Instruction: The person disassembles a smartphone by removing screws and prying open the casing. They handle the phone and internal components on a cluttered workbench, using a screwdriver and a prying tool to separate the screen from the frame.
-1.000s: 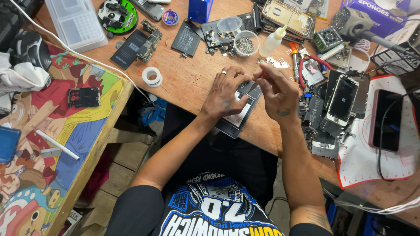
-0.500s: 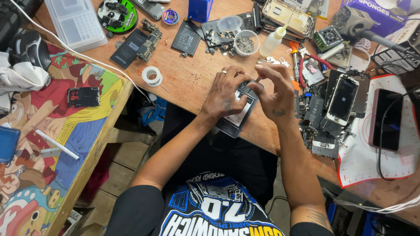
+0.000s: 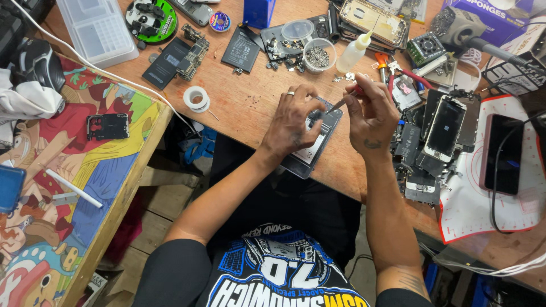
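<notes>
Right grip: right hand (image 3: pixel 372 122) pinched shut on thin tweezers (image 3: pixel 336 106), tips angled down into the phone (image 3: pixel 313 142).
Left grip: left hand (image 3: pixel 293 122) pressed flat on the phone, fingers spread and curled over it, a ring on one finger.
Phone: opened up, lying at the near edge of the desk (image 3: pixel 244 108), between both hands.
Just beyond: a small dish of screws (image 3: pixel 317 55) and a squeeze bottle (image 3: pixel 354 51).
Left of the hands: tape roll (image 3: pixel 197 99).
Right: a stack of phone parts (image 3: pixel 438 136).

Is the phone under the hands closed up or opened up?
Opened up. The phone lies flat on the wooden table with its insides showing; the left hand steadies it while the right hand pokes in tweezers.
</notes>
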